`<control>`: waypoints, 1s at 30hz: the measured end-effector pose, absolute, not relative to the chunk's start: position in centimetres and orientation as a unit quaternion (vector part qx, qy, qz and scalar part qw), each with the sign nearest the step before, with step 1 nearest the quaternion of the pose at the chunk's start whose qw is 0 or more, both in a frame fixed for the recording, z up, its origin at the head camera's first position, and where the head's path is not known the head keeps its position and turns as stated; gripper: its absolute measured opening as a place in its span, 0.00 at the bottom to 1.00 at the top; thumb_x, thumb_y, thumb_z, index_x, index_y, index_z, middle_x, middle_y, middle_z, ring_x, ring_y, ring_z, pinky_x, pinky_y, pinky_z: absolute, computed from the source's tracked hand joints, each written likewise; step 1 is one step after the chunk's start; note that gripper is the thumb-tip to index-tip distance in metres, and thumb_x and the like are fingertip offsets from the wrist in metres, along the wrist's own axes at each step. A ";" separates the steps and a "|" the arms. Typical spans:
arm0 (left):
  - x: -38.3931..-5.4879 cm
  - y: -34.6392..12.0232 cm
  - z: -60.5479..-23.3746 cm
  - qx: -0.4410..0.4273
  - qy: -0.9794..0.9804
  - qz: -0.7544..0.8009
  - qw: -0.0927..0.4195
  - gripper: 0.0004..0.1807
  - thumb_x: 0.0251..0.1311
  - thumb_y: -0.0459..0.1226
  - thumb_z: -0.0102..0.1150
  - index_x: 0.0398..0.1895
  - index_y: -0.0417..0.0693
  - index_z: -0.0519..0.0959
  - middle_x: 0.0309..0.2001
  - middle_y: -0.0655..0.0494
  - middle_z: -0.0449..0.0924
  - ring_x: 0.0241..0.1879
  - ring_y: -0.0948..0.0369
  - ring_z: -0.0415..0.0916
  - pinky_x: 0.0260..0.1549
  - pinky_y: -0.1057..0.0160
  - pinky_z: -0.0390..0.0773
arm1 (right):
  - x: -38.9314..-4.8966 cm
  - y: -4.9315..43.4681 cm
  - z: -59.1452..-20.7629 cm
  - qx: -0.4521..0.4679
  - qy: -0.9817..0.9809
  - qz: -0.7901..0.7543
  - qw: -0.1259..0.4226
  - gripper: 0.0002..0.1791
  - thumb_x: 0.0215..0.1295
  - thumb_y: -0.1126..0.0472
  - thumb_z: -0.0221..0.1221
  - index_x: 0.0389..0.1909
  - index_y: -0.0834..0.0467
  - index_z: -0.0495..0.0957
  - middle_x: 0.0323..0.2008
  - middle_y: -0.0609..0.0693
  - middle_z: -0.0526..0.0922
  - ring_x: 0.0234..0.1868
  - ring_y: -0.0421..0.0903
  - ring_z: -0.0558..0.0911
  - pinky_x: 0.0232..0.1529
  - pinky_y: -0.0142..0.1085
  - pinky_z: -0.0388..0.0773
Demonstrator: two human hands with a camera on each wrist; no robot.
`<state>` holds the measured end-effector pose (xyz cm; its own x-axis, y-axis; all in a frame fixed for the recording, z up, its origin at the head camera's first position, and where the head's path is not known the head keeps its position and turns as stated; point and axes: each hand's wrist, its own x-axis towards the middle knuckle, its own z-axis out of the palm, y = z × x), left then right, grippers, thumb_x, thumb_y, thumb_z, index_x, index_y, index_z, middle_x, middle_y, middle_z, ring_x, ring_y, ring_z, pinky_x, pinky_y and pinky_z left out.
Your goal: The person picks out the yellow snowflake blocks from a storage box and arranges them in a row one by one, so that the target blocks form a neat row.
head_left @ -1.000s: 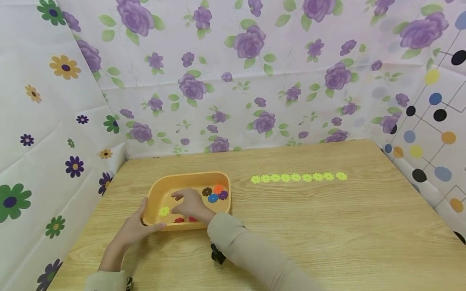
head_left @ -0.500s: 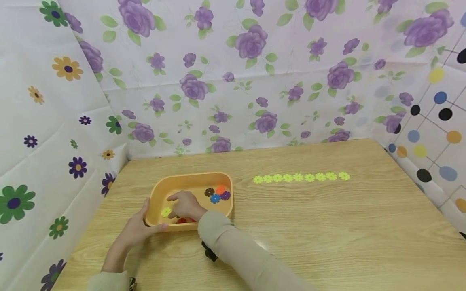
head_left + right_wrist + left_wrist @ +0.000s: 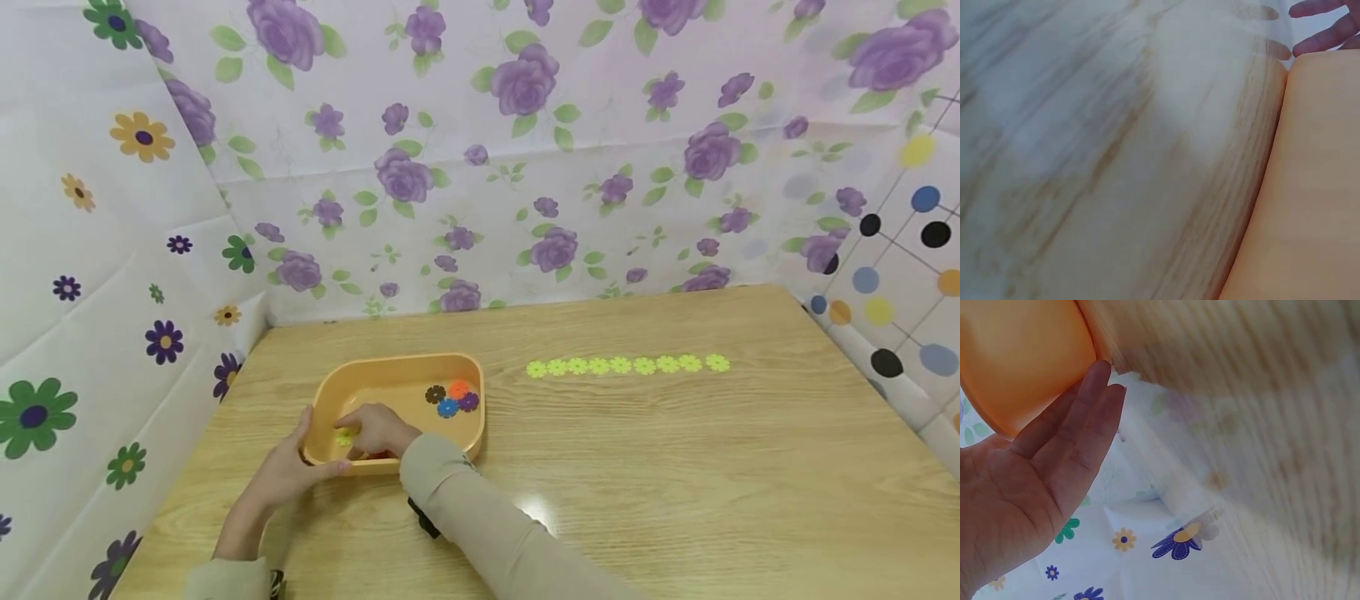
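An orange plastic bin (image 3: 405,360) stands on the wood-grain table. My left hand (image 3: 281,477) holds its near left corner, thumb along the front rim and fingers against the outer left side; the left wrist view shows these fingers (image 3: 1088,409) against the bin wall. Inside the bin, my right hand (image 3: 378,429) reaches down at the left end, its fingertips around a yellow-green flower-shaped disc (image 3: 345,438) on the floor. Red discs (image 3: 381,455) are mostly hidden behind that hand and the front wall. Black (image 3: 435,394), orange (image 3: 458,389), blue (image 3: 447,407) and purple (image 3: 468,402) discs lie at the right end.
To the right of the bin, several yellow-green flower discs (image 3: 620,365) form a straight row across the table (image 3: 675,467), the rightmost slightly apart. Patterned sheets stand behind the table (image 3: 480,208) and along both sides.
My right hand has moved left and down inside the bin, coming over the yellow-green disc. My left hand keeps its hold on the corner. The head view has shifted slightly.
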<state>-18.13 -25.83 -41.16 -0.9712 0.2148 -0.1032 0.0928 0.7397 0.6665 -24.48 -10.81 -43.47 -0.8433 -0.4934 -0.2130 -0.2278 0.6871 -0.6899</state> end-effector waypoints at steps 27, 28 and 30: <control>-18.1 -25.8 -41.0 0.081 0.925 0.361 0.083 0.61 0.47 0.49 0.66 0.69 0.35 0.32 0.67 0.29 0.38 0.63 0.37 0.49 0.56 0.39 0.57 | -25.2 -10.2 -43.9 -0.176 0.925 -0.310 0.133 0.16 0.42 0.67 0.70 0.35 0.52 0.84 0.36 0.41 0.81 0.37 0.37 0.76 0.35 0.25 0.73; -18.1 -25.8 -41.0 0.080 0.926 0.360 0.082 0.61 0.47 0.49 0.67 0.69 0.35 0.32 0.67 0.29 0.38 0.63 0.37 0.49 0.56 0.39 0.58 | -25.2 -10.2 -43.9 -0.172 0.925 -0.313 0.133 0.15 0.41 0.67 0.70 0.34 0.52 0.84 0.36 0.41 0.81 0.37 0.37 0.76 0.34 0.25 0.73; -18.1 -25.7 -40.9 0.079 0.926 0.360 0.083 0.61 0.47 0.49 0.67 0.69 0.34 0.32 0.67 0.28 0.39 0.62 0.37 0.50 0.56 0.40 0.58 | -25.1 -10.2 -44.0 -0.165 0.923 -0.322 0.131 0.14 0.42 0.68 0.70 0.33 0.52 0.83 0.36 0.42 0.80 0.35 0.37 0.75 0.32 0.25 0.73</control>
<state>-18.14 -25.74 -40.95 -0.9736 0.2067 -0.0970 0.0867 0.7278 0.6803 -25.11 -10.22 -43.98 -0.9115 -0.3882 -0.1361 -0.2191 0.7382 -0.6380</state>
